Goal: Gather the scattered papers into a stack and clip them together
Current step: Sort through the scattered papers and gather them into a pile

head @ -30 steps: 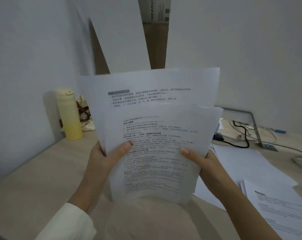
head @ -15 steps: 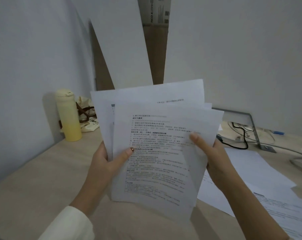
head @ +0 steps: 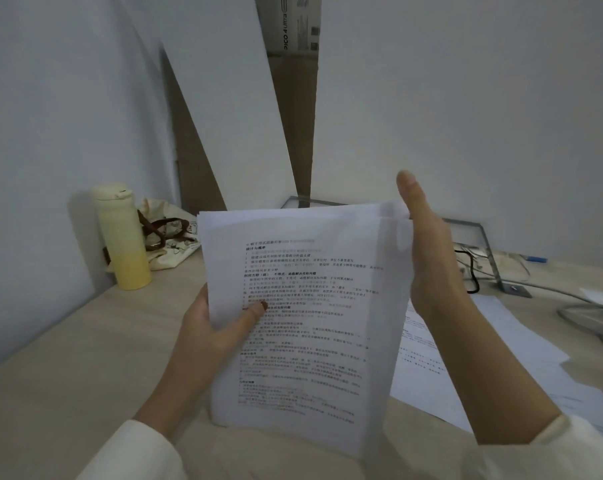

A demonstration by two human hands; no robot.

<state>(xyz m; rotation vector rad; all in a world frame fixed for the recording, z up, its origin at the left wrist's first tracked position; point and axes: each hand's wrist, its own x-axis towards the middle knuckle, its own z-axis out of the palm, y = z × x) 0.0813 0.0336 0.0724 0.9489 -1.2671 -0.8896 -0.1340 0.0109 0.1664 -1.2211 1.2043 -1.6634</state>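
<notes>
A stack of printed white papers (head: 310,317) is held upright above the desk, its sheets nearly squared. My left hand (head: 220,327) grips the stack's left edge, thumb across the front page. My right hand (head: 431,258) is flat and open, its palm pressed against the stack's right edge with the fingers straight up. More loose printed sheets (head: 466,362) lie on the desk to the right, partly hidden by my right arm. No clip is in sight.
A yellow bottle (head: 123,237) and a cloth bag (head: 168,237) stand at the back left by the wall. Cables (head: 473,271) and a metal stand (head: 490,251) sit at the back right. The wooden desk (head: 68,358) lies below.
The fanned sheets have slid down into one aligned stack. My right hand let go of the edge and now presses flat against it. The view has tilted a little.
</notes>
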